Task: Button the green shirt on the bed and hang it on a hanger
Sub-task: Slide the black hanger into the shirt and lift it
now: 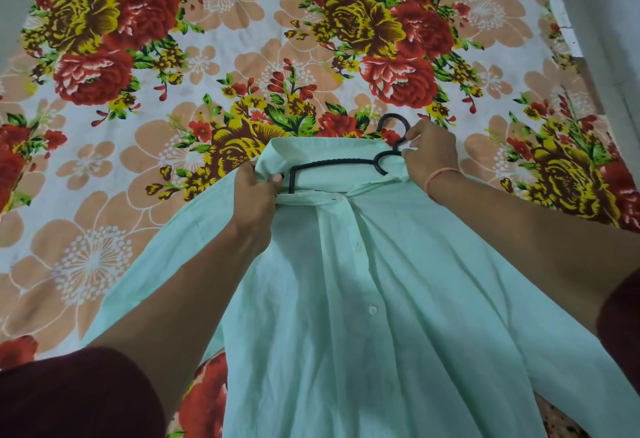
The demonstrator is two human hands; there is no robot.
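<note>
Step in hand: seating the black ribbed plastic hanger (332,162) inside the neck of the pale green, thin button-front shirt (363,299); judged late in the task.
Left hand: the left hand (256,195) grips a gathered fold of the shirt's shoulder, fingers curled, just beside the hanger's bent end.
Right hand: the right hand (431,153) pinches the collar edge beside the hanger's neck; whether it also grips the hanger cannot be told.
Procedure: draw one shoulder over its hanger arm, then the other (this spares the top button). Centre the curved hook (393,122), which sits toward the right side of the collar.
Shirt position: front-up on the floral printed bed sheet (207,56), collar away from the person, lower part toward them.
Shirt appearance: placket closed, small white buttons (372,309) fastened down the front; fabric creased and slightly translucent.
Risk: pulling hard on the neck is likely to strain the top button.
</note>
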